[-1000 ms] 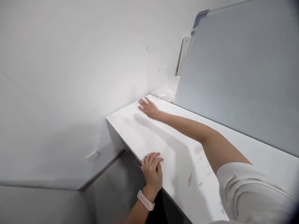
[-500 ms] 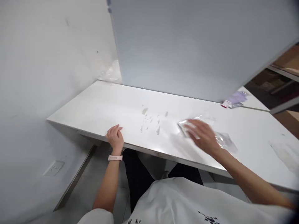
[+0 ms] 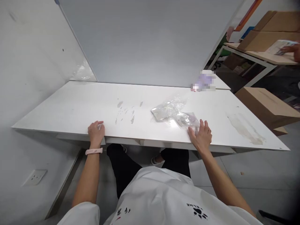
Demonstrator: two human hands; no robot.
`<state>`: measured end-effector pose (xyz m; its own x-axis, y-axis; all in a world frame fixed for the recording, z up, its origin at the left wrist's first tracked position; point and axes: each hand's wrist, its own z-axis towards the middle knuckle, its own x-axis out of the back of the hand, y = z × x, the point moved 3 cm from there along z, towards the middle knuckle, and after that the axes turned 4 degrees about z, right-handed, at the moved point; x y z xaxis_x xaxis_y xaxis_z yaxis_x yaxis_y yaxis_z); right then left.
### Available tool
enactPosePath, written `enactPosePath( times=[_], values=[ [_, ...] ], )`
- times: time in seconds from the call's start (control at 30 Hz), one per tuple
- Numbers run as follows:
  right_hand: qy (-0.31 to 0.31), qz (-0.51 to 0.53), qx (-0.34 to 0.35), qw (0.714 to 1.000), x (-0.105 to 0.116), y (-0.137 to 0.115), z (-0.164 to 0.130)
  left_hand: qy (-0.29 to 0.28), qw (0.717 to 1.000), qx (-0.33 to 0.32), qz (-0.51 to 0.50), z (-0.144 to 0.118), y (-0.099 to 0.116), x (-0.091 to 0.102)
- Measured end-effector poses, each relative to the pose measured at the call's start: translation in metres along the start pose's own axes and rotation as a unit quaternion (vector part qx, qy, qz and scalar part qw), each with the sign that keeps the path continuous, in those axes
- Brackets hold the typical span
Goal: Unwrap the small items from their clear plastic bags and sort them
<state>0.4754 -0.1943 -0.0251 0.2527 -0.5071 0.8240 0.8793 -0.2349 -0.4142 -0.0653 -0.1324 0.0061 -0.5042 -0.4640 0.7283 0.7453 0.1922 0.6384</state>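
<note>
The person's left hand (image 3: 96,132), with a pale pink band (image 3: 93,151) on its wrist, curls loosely over the near edge of the long white tabletop (image 3: 70,109), fingers on top, grasping nothing but the edge. The right hand (image 3: 201,137) lies flat and spread near the same edge, further right, its fingers released and its fingertips touching the near end of a crumpled clear plastic bag with something purple inside (image 3: 187,120). A second clear plastic packet (image 3: 167,110) lies just beyond, touching or overlapping the first. Left of the packets, grey smudges (image 3: 126,112) mark the surface, and a faded stain (image 3: 245,129) shows toward the right end. At the far edge a large pale grey board (image 3: 145,40) stands upright, with a blurred purple and white item (image 3: 203,81) at its right corner. Beyond, brown cardboard boxes (image 3: 264,103) sit on the floor.
</note>
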Motion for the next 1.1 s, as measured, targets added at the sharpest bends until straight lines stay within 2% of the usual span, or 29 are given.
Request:
enactPosePath(
  times=[0.07,0.13,0.23,0.3,0.37,0.47,0.53,0.6,0.67,0.77,0.87,0.93,1.0,1.03,1.1],
  values=[
    [-0.018,0.002,0.076,0.997,0.002,-0.007,0.001,-0.078,0.994,-0.028,-0.066,-0.014,0.045,-0.019],
    [-0.052,0.0,0.147,0.988,0.0,-0.014,0.004,-0.168,0.97,-0.129,-0.12,-0.033,0.108,-0.048],
    [-0.114,-0.001,0.196,0.974,-0.008,-0.018,0.021,-0.273,0.917,-0.278,-0.088,-0.059,0.2,-0.103],
    [-0.134,0.001,0.193,0.972,-0.014,-0.016,0.038,-0.315,0.89,-0.328,-0.026,-0.066,0.243,-0.142],
    [-0.135,0.003,0.176,0.975,-0.02,-0.011,0.059,-0.33,0.879,-0.341,0.039,-0.063,0.265,-0.174],
    [-0.116,0.01,0.137,0.984,-0.03,-0.01,0.085,-0.313,0.884,-0.33,0.102,-0.046,0.271,-0.203],
    [-0.072,0.02,0.129,0.989,-0.037,-0.019,0.094,-0.298,0.889,-0.329,0.11,-0.032,0.264,-0.211],
    [-0.042,0.035,0.165,0.985,-0.048,-0.042,0.097,-0.287,0.892,-0.336,0.091,-0.019,0.255,-0.213],
    [-0.074,0.06,0.218,0.971,-0.064,-0.073,0.097,-0.276,0.897,-0.342,0.049,-0.009,0.246,-0.212],
    [-0.154,0.106,0.242,0.952,-0.088,-0.118,0.1,-0.245,0.904,-0.348,-0.037,-0.001,0.236,-0.206],
    [-0.191,0.198,0.192,0.942,-0.102,-0.142,0.114,-0.194,0.913,-0.341,-0.113,-0.002,0.232,-0.195],
    [-0.214,0.315,0.128,0.916,-0.106,-0.144,0.125,-0.172,0.915,-0.331,-0.153,-0.006,0.233,-0.183],
    [-0.233,0.437,0.061,0.867,-0.107,-0.14,0.134,-0.197,0.905,-0.318,-0.203,-0.01,0.237,-0.17],
    [-0.237,0.482,0.031,0.843,-0.106,-0.136,0.137,-0.24,0.889,-0.315,-0.23,-0.013,0.241,-0.164],
    [-0.234,0.525,-0.018,0.818,-0.105,-0.129,0.14,-0.378,0.829,-0.319,-0.262,-0.021,0.25,-0.153]
  ],
)
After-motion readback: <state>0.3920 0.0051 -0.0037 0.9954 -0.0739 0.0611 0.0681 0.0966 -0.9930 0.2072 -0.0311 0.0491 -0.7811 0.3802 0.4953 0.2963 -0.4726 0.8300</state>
